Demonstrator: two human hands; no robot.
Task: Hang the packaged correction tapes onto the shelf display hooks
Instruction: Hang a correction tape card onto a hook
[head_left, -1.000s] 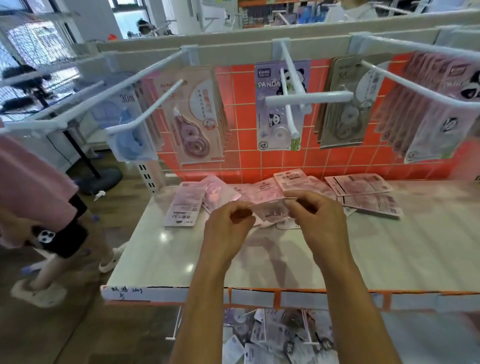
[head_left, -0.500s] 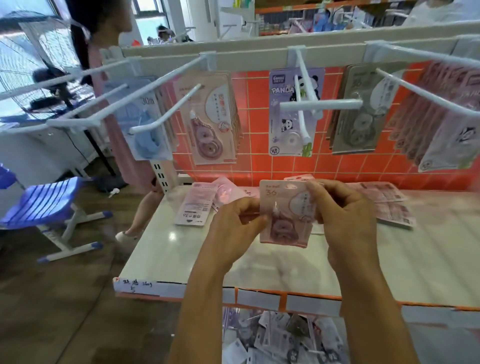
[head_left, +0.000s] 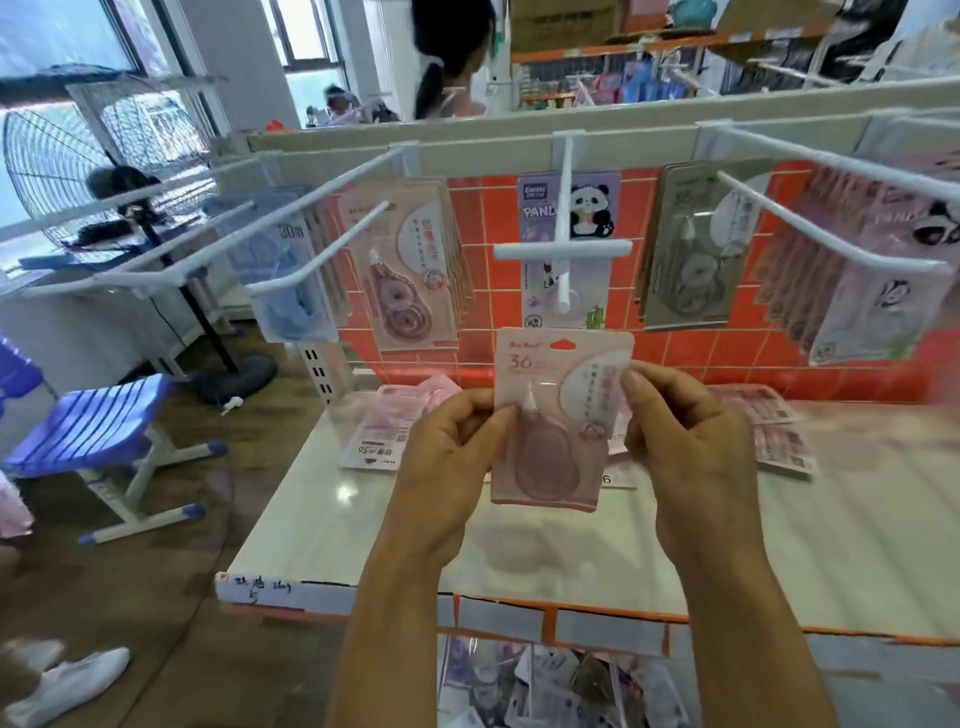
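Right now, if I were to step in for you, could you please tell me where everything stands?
Left hand: pinches the left edge of a pink correction tape pack, held upright with its printed face toward the camera.
Right hand: pinches its right edge.
Done: matching hung pink packs are on a hook at upper left.
Left: hang this pack, probably with those. Then hang the loose packs lying on the shelf.
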